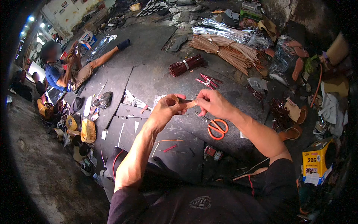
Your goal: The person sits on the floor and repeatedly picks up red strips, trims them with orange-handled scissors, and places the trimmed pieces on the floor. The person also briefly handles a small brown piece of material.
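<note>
In front of me, above the dark floor boards, my left hand [166, 109] and my right hand [215, 104] are close together. Stretched between them is a short tan strip [190, 104], thin and flat, pinched by the fingers of both. Its ends are hidden in my grip. Just below my right hand lies a pair of scissors [217, 129] with orange handles. Farther off, a small bundle of dark red strips [209, 81] lies past my fingers. A bigger dark red bundle [186, 65], tied with a pale band, is behind it.
Long tan strips [223, 52] are heaped at the far right beside silvery ones [220, 30]. At left a person [61, 71] sits on the floor. A yellow can [314, 164] stands at lower right. Scraps and a yellow container [88, 130] lie left.
</note>
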Available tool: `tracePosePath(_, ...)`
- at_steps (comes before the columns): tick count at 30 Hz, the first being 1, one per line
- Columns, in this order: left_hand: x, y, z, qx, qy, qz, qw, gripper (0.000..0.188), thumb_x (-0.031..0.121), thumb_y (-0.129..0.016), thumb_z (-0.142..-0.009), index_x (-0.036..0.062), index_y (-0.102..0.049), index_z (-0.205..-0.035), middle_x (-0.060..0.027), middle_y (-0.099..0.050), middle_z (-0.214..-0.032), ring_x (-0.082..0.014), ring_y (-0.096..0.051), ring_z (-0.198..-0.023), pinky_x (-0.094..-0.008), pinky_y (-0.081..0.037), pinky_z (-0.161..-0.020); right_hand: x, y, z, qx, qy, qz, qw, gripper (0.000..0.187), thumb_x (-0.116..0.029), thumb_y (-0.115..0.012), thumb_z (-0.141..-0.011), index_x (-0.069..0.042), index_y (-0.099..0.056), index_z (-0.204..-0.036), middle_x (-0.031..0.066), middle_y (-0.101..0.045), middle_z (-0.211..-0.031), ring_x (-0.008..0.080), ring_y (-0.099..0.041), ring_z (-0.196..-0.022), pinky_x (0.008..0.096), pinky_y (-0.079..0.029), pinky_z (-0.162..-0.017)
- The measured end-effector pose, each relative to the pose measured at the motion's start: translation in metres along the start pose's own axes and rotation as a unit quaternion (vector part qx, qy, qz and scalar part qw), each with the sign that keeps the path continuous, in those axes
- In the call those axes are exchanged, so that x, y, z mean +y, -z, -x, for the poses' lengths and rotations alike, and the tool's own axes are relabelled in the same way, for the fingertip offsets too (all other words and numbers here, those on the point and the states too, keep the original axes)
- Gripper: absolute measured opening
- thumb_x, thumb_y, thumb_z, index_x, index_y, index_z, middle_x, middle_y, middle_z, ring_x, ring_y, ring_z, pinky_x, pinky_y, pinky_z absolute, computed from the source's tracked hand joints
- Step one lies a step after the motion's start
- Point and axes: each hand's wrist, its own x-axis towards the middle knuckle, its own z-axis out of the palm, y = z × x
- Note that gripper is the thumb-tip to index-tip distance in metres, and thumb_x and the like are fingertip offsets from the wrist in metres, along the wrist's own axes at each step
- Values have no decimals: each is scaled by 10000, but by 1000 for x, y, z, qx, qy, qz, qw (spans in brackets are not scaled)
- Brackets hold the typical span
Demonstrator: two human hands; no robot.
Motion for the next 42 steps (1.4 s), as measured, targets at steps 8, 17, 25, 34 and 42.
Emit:
tracePosePath(8, -19, -17, -3, 57, -54, -89, 993, 171, 158, -561, -978, -10, -590, -979, -102, -695, -799, -146, -665, -676, -283, -529, -626, 6, -11, 7, 50, 68, 118, 989, 332, -310, -595, -966, 20, -575, -993, 102, -631, -809, 206, -649, -733, 353, -523, -699)
tracePosePath(17, -23, -18, 0, -50, 13, 123, 991, 199, 236, -527, -1024, 49, -592, -1040, -36, -642, -955, -141, -613, -900, -309, -489, -886, 11, -10, -5, 30, 70, -297, 952, 286, -260, -606, -969, 12, -582, -1053, 99, -638, -963, 183, -645, -861, 331, -529, -741)
tracePosePath(25, -20, -3, 0, -68, 85, 206, 973, 192, 176, -498, -1017, 51, -560, -1149, 17, -529, -787, -89, -492, -680, -242, -441, -653, -9, -6, 6, 143, 307, 207, 918, 308, -231, -696, -874, -49, -594, -1101, 157, -549, -1192, 268, -613, -1000, 419, -524, -857)
tracePosePath(34, 18, -4, 19, -40, -39, -45, 997, 414, 372, -519, -1000, 51, -596, -1250, -74, -628, -1224, -212, -605, -1110, -353, -425, -993, -48, 8, 21, -50, 211, 258, 941, 255, -237, -729, -846, -30, -670, -983, 138, -679, -903, 275, -674, -877, 379, -506, -751)
tracePosePath(42, 29, 4, 11, -10, -111, -76, 991, 195, 190, -579, -1002, 5, -629, -1036, -12, -651, -882, -72, -569, -820, -228, -469, -723, -51, 19, 3, -18, 135, 39, 990, 242, -240, -692, -903, -29, -649, -1012, 63, -684, -930, 125, -634, -873, 307, -506, -791)
